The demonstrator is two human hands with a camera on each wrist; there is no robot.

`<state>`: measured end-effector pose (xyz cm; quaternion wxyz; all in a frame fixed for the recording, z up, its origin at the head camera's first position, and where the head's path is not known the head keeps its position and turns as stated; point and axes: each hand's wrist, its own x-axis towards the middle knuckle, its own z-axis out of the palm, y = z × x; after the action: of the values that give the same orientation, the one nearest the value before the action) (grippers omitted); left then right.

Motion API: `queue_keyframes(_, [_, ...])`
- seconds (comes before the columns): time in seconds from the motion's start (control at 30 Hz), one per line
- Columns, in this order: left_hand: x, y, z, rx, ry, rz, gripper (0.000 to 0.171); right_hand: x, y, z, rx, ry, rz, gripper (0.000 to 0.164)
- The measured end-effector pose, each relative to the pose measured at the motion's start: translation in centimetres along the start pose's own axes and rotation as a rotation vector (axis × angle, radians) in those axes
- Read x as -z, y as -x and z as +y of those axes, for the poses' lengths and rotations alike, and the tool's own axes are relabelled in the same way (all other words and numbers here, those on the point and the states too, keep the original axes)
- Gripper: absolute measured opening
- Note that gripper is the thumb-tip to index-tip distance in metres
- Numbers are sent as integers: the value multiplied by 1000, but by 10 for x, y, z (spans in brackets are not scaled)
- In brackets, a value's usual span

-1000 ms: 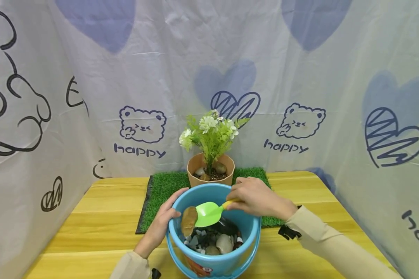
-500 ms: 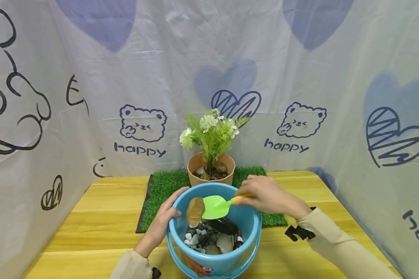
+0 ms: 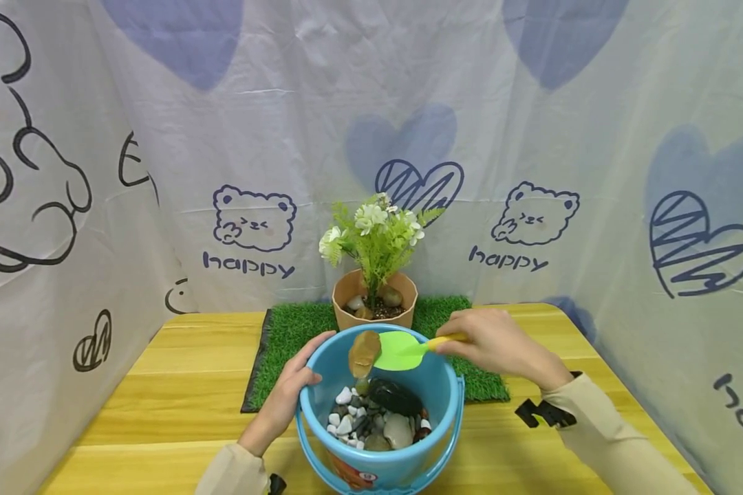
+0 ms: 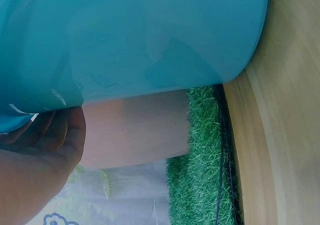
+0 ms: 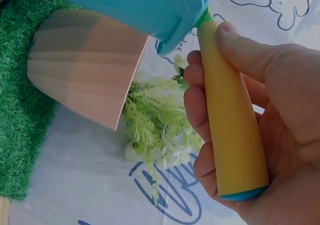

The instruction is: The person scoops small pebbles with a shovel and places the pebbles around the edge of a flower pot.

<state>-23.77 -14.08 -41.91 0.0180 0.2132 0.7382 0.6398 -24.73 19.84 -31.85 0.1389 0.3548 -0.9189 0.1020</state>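
A blue bucket (image 3: 402, 467) stands on the table, holding mixed pebbles (image 3: 345, 424), a large black stone (image 3: 396, 397) and a cream stone (image 3: 398, 432). On its left rim my left hand (image 3: 289, 386) grips, thumb over the edge and fingers along the outside. My right hand (image 3: 492, 344) holds a toy shovel by its yellow handle (image 5: 232, 115), fingers wrapped round it and thumb along its top. The shovel's green blade (image 3: 402, 350) is over the bucket's far inner side. A brown oblong stone (image 3: 364, 352) sits at the blade's tip, above the pebbles.
Directly behind the bucket is a peach flowerpot (image 3: 379, 320) with a white-flowered plant (image 3: 371, 234), soil and several stones. It stands on a green turf mat (image 3: 287, 337). The wooden table (image 3: 192, 364) is enclosed by printed white cloth (image 3: 322, 82).
The shovel and the brown stone have moved up and to the right, away from the pebbles, with my right hand. My left hand has stayed on the rim.
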Motion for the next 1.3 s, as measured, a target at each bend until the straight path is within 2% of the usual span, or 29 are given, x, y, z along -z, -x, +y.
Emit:
queue_keyframes(0.4, [0,0,0,7,10,-3,69,2,-3,13,-174,-2,-37,26])
queue_keyframes(0.93, [1,-1,-1,1,17,-12,69,-3,-15,27,-324,-31,-26,23])
queue_keyframes(1.3, [0,-1,-2,-3,18,-12,69,-10,-23,40,-426,4,15,35])
